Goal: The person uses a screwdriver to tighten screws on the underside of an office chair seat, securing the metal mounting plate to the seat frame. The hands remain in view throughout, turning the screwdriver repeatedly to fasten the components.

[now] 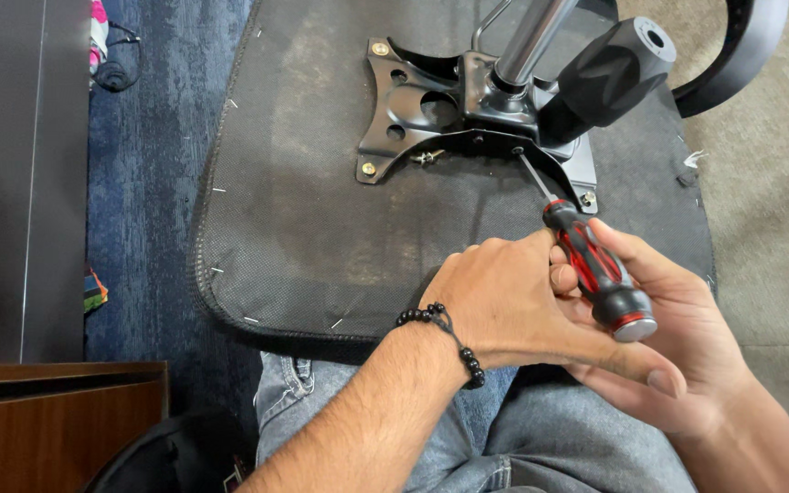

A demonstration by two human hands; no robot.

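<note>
Blue carpet (143, 164) underneath, upturned chair seat (321, 219) resting against the person's jeans (541, 438). Black metal mounting plate (431, 114) bolted to the seat underside, chrome gas-lift column (533, 36) rising out of it. Red-and-black screwdriver (600, 274) angled up-left, tip on a screw at the plate's lower edge. Right hand (678, 351) cradles the handle, fingers curled round it. Left hand (513, 306), beaded bracelet (454, 342) on the wrist, closes over the handle's front end.

Gas cylinder (533, 41): top cut off by the frame.
Screwdriver (595, 269) tip: too small to tell.
Armrest (741, 55): partly out of frame.
</note>
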